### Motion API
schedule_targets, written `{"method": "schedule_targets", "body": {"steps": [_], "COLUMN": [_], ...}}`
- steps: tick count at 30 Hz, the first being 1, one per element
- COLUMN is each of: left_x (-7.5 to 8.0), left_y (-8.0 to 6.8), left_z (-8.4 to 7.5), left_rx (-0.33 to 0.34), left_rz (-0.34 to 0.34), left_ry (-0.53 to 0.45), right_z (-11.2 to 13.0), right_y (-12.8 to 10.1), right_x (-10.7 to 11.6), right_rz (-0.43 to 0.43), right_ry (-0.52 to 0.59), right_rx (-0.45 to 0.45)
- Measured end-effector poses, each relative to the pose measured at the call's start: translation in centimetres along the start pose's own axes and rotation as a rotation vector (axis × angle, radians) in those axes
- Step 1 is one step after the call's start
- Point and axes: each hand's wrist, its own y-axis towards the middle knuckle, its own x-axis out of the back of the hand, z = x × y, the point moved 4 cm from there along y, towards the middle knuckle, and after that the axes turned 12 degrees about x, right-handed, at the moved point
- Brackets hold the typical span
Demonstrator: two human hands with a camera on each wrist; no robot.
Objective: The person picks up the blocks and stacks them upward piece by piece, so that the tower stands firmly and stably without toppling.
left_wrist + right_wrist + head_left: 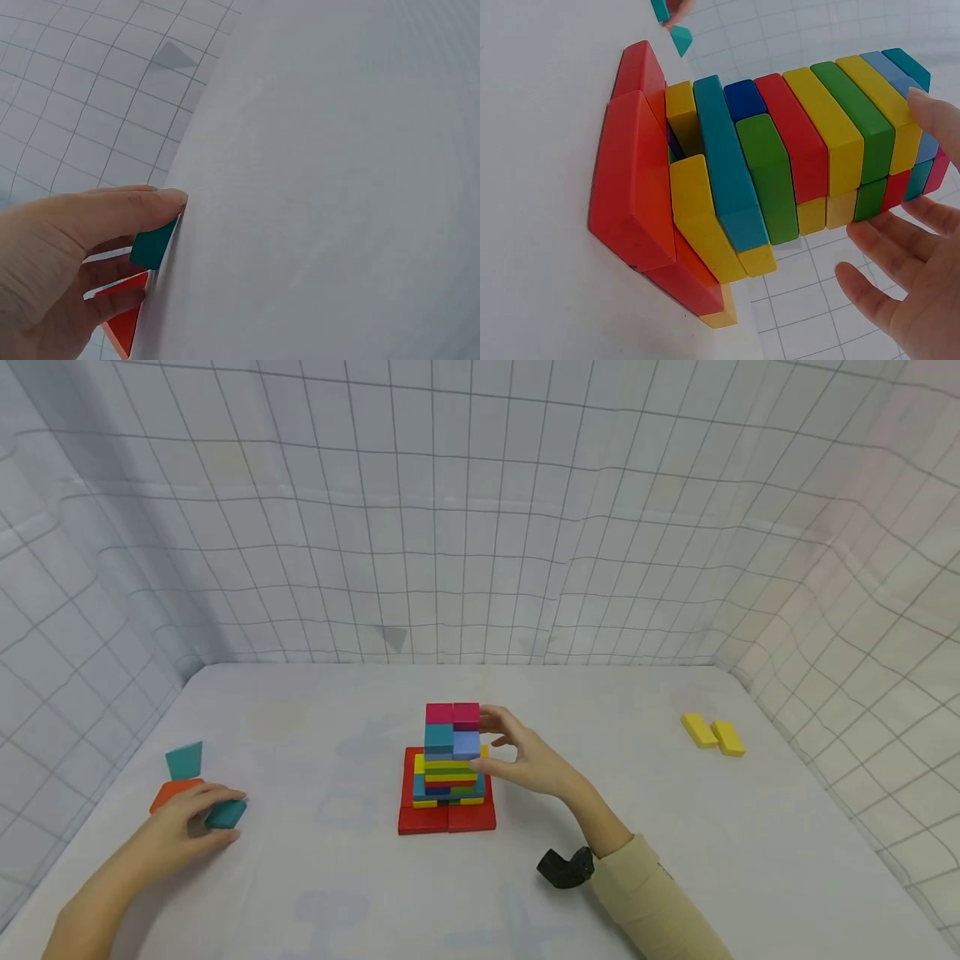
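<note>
A tower of coloured blocks stands on a red base in the middle of the white table. My right hand is open at the tower's right side. Its fingertips touch the upper blocks beside the magenta top layer. In the right wrist view the tower fills the frame and my fingers lie along its side. At the near left my left hand pinches a teal block resting on the table. That teal block also shows under my thumb in the left wrist view.
An orange block and a second teal block sit just behind my left hand. Two yellow blocks lie at the far right. Grid-patterned cloth walls enclose the table on three sides.
</note>
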Motion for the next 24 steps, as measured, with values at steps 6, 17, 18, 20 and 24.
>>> {"method": "schedule_targets", "body": {"steps": [6,17,18,20,24], "left_x": [0.0,-0.5,-0.5,-0.6,-1.0], "left_y": [0.0,0.1,0.1,0.0,0.0], "left_z": [-0.4,-0.9,-1.0,-1.1,-1.6], "left_rx": [0.034,0.106,0.1,0.095,0.081], "left_rz": [-0.033,-0.028,-0.028,-0.023,-0.012], "left_ry": [-0.021,-0.033,-0.049,-0.085,-0.145], "right_z": [0.0,0.0,0.0,0.0,-0.1], "right_y": [0.0,0.0,0.0,0.0,0.0], "right_x": [0.0,-0.1,-0.1,-0.1,-0.1], "right_rz": [0.001,-0.001,-0.001,-0.002,-0.002], "right_ry": [-0.001,-0.004,-0.006,-0.005,0.001], "right_rx": [-0.009,-0.012,-0.015,-0.018,-0.014]}}
